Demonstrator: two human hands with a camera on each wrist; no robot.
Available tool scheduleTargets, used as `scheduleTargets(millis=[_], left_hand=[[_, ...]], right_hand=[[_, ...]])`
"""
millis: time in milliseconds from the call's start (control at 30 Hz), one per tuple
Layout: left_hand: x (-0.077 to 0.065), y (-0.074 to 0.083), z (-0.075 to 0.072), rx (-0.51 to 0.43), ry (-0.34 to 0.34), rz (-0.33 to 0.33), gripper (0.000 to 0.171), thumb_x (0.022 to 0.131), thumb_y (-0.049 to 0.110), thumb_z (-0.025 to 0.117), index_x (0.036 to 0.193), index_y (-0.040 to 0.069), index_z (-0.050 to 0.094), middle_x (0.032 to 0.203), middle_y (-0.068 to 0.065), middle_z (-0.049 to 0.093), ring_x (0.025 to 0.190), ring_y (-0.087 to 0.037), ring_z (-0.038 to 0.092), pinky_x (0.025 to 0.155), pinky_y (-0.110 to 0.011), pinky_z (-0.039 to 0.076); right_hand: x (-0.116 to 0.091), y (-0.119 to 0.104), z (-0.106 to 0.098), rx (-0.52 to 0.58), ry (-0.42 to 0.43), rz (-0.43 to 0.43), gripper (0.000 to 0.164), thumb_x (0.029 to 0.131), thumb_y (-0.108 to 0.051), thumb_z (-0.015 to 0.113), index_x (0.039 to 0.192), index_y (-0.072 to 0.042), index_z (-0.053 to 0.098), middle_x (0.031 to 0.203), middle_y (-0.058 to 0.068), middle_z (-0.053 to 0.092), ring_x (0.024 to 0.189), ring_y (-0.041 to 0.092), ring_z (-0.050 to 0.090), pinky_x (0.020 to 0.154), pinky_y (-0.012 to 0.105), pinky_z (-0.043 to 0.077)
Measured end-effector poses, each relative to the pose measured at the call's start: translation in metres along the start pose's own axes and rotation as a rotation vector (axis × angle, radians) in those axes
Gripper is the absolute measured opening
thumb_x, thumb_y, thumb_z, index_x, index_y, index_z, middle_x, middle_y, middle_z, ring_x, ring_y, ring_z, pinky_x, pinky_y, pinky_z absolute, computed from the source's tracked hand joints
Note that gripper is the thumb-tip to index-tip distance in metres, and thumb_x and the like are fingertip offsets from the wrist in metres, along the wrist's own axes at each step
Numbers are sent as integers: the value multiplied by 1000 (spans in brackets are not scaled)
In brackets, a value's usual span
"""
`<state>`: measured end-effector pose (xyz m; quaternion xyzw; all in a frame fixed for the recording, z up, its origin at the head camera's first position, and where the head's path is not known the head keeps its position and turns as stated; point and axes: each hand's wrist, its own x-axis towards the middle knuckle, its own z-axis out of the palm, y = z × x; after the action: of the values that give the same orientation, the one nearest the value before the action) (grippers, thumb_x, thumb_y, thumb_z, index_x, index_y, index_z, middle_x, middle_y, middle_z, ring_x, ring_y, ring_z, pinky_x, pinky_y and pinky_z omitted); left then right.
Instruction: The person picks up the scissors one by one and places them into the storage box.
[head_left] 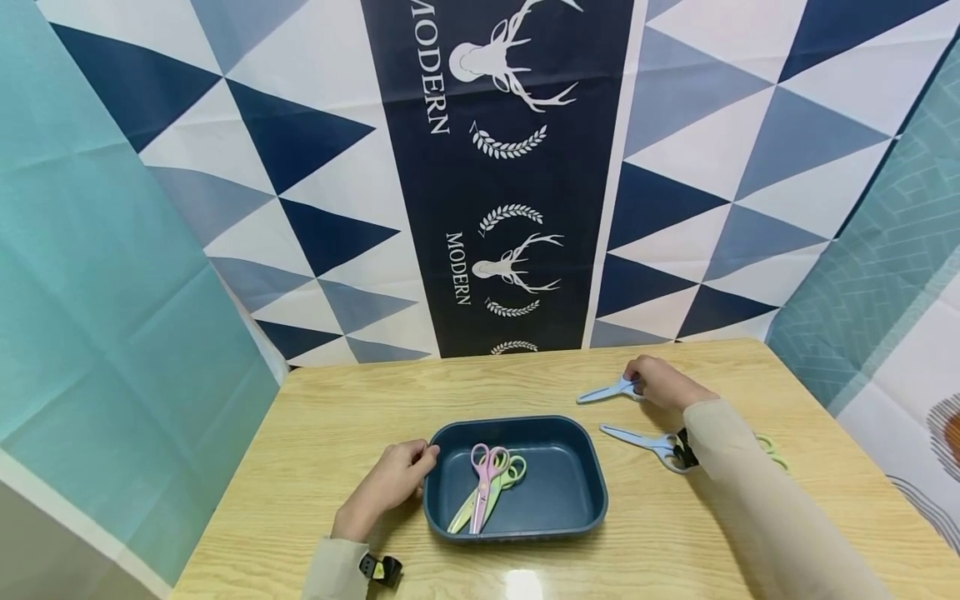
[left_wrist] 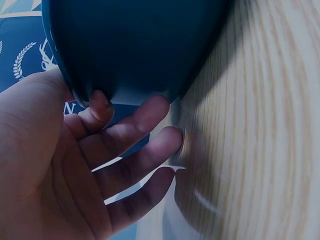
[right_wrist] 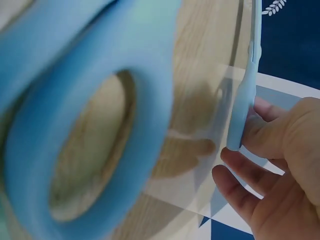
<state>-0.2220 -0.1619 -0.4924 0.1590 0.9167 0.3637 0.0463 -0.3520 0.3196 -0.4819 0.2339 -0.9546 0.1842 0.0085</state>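
Head view on my feed puts the right hand (head_left: 663, 383) out at the far right, arm stretched forward, thumb and fingers pinching light-blue scissors (head_left: 609, 393) by the handle – just beyond the tray's (head_left: 555, 492) far right corner, blades together and pointing left, long axis nearly side to side. I see the left hand (head_left: 393, 477) pinching the tray's left rim, lower fingers extended – and nearer blue scissors (head_left: 636, 437) on the worktop (head_left: 337, 408), tips angled far left
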Motion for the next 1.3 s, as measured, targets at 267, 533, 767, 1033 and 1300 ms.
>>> scheduleTargets(millis=[267,533,767,1033,1300], left_hand=[[1,0,1,2,4,-5,40,102,42,43,72,17,52,61,5,50,53,-11,49,50,-23,41],[0,1,1,-2,-1,-1,40,102,42,43,72,17,52,61,5,50,52,-10,49,49,-23,40],[0,1,2,-14,-9,-9,40,102,43,42,73,17,52,61,5,50,52,-11,49,49,-24,40],[0,2,0,-12,-8,-4,39,102,42,42,74,17,52,61,4,50,51,-12,49,49,-24,40],[1,0,0,-13,-10,6,39,102,42,43,74,17,52,60,5,50,51,-11,49,49,-24,41]], right_hand=[[-3,-8,-9,-31,31,-22,18,84,14,60,99,6,65,94,16,65,91,33,64,81,44,54],[-7,-15,-11,-30,107,-107,16,80,13,67,95,6,64,91,16,63,88,33,63,79,45,53],[-8,-26,-14,-29,128,-105,17,82,10,67,98,5,65,94,16,64,91,33,62,82,45,52],[-9,-40,-23,-49,146,-118,18,82,9,67,99,5,65,94,15,63,91,32,62,82,46,52],[-8,-59,-25,-52,160,-144,18,82,8,68,100,3,66,95,13,63,91,31,62,81,44,52]])
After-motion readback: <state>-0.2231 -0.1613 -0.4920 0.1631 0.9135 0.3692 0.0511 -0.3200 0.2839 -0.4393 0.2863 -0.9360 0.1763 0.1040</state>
